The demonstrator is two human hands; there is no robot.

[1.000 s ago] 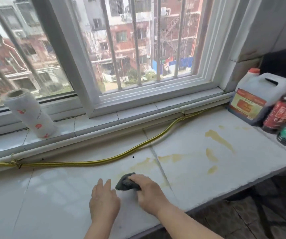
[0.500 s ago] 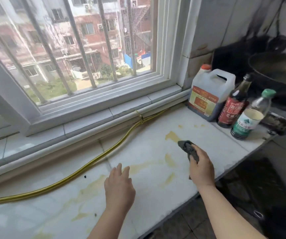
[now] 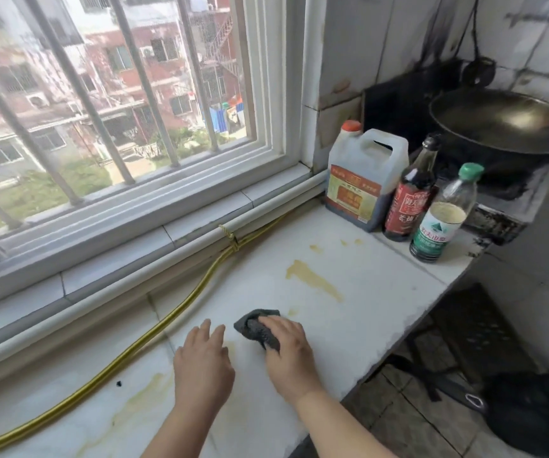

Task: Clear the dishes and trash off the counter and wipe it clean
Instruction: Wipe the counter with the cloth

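A white tiled counter runs under the window, marked with yellowish smears in the middle and more at the lower left. My right hand presses a dark grey cloth flat on the counter, just below the long middle smear. My left hand rests palm down on the counter beside it, fingers apart, holding nothing.
A yellow hose lies along the window ledge. At the counter's right end stand a white jug, a dark sauce bottle and a green-capped bottle. A wok sits on the stove behind them. The counter's front edge drops to the floor.
My right hand has drawn the cloth back left and toward me, off the long smear. My left hand has stayed flat on the counter, now close beside the right.
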